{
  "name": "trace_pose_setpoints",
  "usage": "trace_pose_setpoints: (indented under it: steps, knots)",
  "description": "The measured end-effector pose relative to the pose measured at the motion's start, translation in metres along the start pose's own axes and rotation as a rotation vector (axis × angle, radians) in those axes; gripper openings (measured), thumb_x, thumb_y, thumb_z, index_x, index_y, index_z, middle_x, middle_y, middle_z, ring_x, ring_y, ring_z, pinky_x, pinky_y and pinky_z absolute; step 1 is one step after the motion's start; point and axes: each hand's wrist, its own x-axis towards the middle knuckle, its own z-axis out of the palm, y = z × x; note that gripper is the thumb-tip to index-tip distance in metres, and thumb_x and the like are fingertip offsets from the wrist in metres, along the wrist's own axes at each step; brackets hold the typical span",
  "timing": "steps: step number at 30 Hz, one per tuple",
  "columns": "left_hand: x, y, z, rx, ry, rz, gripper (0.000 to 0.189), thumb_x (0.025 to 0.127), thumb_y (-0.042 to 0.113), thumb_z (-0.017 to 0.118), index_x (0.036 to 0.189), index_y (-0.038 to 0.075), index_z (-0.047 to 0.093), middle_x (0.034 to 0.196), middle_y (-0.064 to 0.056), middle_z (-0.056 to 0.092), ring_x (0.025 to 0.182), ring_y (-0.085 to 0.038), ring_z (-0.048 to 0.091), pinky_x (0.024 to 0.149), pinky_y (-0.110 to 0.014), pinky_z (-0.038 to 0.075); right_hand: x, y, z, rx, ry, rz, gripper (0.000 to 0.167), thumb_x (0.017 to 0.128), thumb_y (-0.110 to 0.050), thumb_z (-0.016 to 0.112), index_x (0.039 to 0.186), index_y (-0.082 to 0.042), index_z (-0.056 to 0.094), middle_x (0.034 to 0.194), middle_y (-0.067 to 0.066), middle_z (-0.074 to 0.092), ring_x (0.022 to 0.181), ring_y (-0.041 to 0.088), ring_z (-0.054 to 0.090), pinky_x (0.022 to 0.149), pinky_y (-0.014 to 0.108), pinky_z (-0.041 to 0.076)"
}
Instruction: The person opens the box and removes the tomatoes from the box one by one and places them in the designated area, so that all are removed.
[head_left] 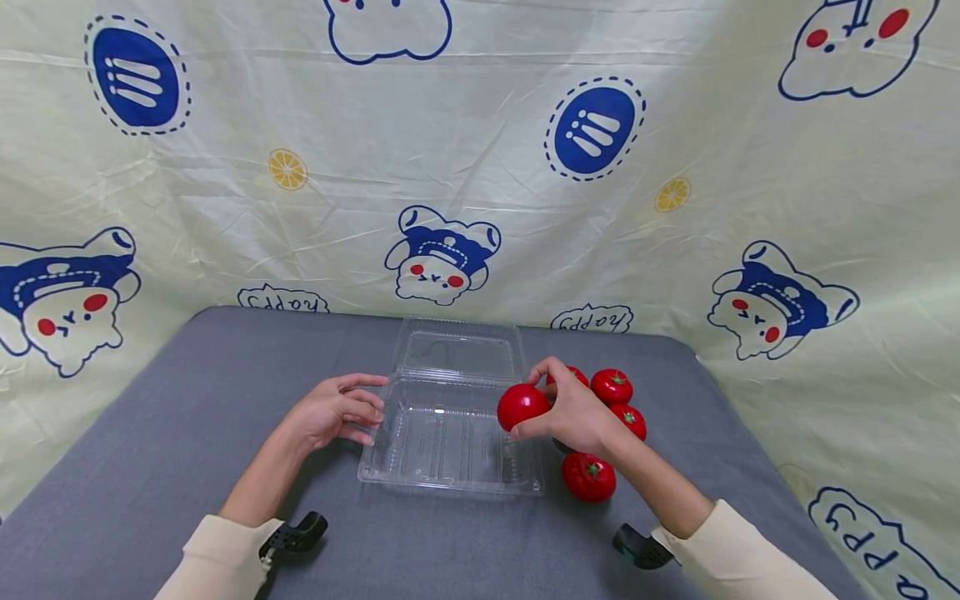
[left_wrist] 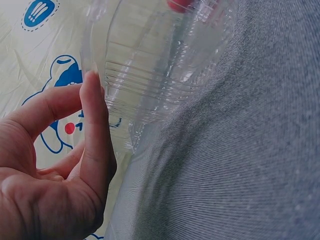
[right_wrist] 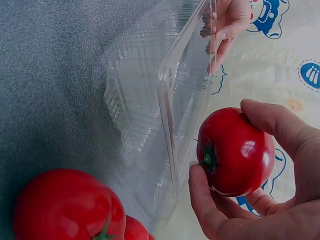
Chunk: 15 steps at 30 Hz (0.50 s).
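A red tomato (head_left: 522, 407) with a green stem is held in my right hand (head_left: 576, 414), its thumb and fingers curled around it. In the head view this tomato is over the right part of an opened clear plastic container (head_left: 450, 446); in the right wrist view the tomato (right_wrist: 237, 152) is beside the container's wall. My left hand (head_left: 339, 411) is at the container's left edge, fingers loosely extended, with fingertips at the rim in the left wrist view. The container's clear lid (head_left: 459, 348) lies folded back behind it.
Several more tomatoes sit right of the container, among them a near one (head_left: 589, 477) and a far one (head_left: 612, 386); my right hand partly hides some. A grey cloth (head_left: 225, 392) covers the table. Behind hangs a printed pale curtain (head_left: 480, 167).
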Motion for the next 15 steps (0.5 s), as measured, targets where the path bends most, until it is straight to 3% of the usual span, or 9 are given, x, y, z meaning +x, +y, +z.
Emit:
trace_pose_setpoints:
  steps: [15]
  knots:
    - [0.0,0.0,-0.001,-0.003,-0.011,0.008,0.067,0.086,-0.005,0.068,0.147,-0.007,0.041,0.091,-0.003,0.07,0.072,-0.014,0.069,0.06,-0.034,0.063,-0.012,0.008,-0.018,-0.066,0.066,0.029,0.077,0.067,-0.025,0.092,0.131,-0.019,0.049,0.135,0.017,0.055,0.125,0.039,0.051,0.076,0.042,0.062]
